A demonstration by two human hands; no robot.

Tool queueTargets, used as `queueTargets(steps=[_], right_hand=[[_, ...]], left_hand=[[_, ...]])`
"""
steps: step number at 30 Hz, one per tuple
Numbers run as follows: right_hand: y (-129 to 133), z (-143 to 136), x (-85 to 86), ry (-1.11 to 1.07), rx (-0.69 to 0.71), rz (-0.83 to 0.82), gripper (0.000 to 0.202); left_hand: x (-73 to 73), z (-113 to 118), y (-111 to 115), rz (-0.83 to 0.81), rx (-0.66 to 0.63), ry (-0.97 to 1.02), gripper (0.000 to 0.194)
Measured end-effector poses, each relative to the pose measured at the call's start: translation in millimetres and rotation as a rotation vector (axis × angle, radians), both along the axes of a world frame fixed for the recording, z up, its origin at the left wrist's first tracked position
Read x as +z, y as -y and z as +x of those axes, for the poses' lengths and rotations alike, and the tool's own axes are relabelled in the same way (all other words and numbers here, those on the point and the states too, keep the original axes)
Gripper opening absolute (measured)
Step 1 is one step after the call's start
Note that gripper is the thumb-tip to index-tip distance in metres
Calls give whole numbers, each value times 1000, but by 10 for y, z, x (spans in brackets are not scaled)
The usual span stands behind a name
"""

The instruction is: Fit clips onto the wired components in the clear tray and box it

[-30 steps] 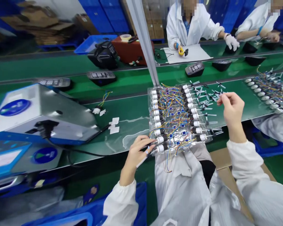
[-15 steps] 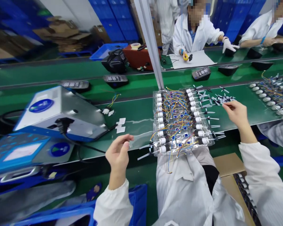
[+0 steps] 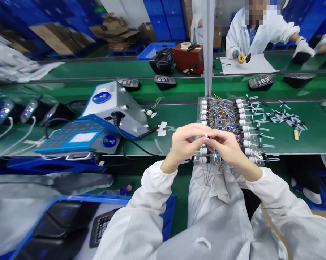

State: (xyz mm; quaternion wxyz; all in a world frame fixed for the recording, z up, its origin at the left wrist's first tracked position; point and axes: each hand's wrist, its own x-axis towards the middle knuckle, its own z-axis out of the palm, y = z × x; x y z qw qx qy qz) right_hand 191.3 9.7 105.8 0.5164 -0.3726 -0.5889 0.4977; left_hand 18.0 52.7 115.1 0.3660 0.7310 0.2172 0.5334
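Observation:
My left hand (image 3: 187, 141) and my right hand (image 3: 224, 143) meet fingertip to fingertip above the front half of a clear plastic tray. Both are closed in a pinch around a small black-and-white piece (image 3: 206, 135), mostly covered by my fingers. The tray (image 3: 200, 103) holds rows of small white-capped parts (image 3: 243, 122) with coloured wires and small blue boards. Several thin-bladed propellers (image 3: 262, 129) stick out along its right side. To the right lies a loose pile of similar propellers (image 3: 289, 118).
A silver tester box (image 3: 119, 108) and a blue keypad unit (image 3: 71, 139) with cables stand on the left. Small white paper pieces (image 3: 162, 129) lie beside them. A metal post (image 3: 208, 54) rises behind the tray. Across the green bench (image 3: 309, 142), a co-worker (image 3: 256, 36) handles a yellow tool.
My right hand has come left from the propeller pile, and my left hand has moved right. They now meet over the tray. The view has turned left.

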Motion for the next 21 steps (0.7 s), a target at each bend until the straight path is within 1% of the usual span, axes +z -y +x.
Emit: queueTargets(steps=[2, 3, 5, 6, 8, 10, 12, 14, 16, 18, 21], right_hand=[[-111, -30, -102, 62, 33, 21, 31], [-178, -27, -156, 140, 28, 62, 31], [-318, -15, -272, 371, 9, 193, 26], [-384, -16, -333, 495, 13, 265, 23], [-486, -39, -445, 693, 65, 374, 22], [-540, -78, -529, 794, 132, 401, 25], [-561, -105, -569, 838, 167, 360, 28], [-570, -100, -571, 867, 171, 312, 31], [-575, -68, -558, 927, 177, 309, 31], [-574, -24, -547, 1036, 190, 332, 29], [-559, 35, -538, 1145, 238, 359, 25]], left_hand=[[-97, -99, -67, -26, 55, 122, 30], [-156, -156, -119, -50, 79, 178, 28], [-291, -276, -248, -125, 116, 245, 25], [-368, -334, -319, -171, 131, 252, 25], [-538, -438, -448, -270, 152, 221, 28], [-716, -519, -535, -348, 171, 154, 30], [-874, -576, -568, -389, 178, 63, 31], [-992, -608, -558, -378, 184, -17, 30], [-1070, -615, -526, -320, 193, -94, 25], [-1128, -605, -495, -273, 205, -162, 23], [-1222, -586, -470, -316, 203, -210, 31]])
